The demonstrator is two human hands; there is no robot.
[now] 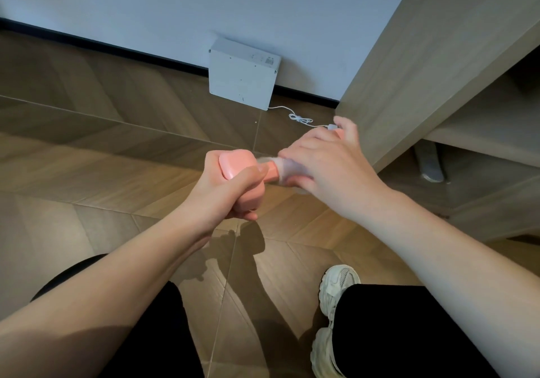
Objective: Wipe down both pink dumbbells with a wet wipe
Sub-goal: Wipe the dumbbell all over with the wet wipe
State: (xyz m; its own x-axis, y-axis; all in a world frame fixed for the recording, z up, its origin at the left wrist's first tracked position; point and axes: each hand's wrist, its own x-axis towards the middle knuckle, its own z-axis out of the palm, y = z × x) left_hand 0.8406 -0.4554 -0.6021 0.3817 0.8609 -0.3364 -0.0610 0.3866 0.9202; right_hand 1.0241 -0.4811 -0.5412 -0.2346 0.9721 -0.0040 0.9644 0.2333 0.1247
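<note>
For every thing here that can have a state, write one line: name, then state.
pink dumbbell: held up, roughly level.
wet wipe: wrapped round the dumbbell's handle.
left hand: grips one dumbbell end.
right hand: grips the wipe on the handle.
white box: leaning against the wall.

Person: left hand [222, 188] and right hand [330, 161] bare, forearms [117, 284] bare, black trousers [394, 334], chunky off-white lace-up trainers [336, 285].

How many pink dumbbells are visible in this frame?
1. The dumbbell sits between the hands: left hand grips one end, right hand wraps a wipe round its handle. No second shows.
</note>
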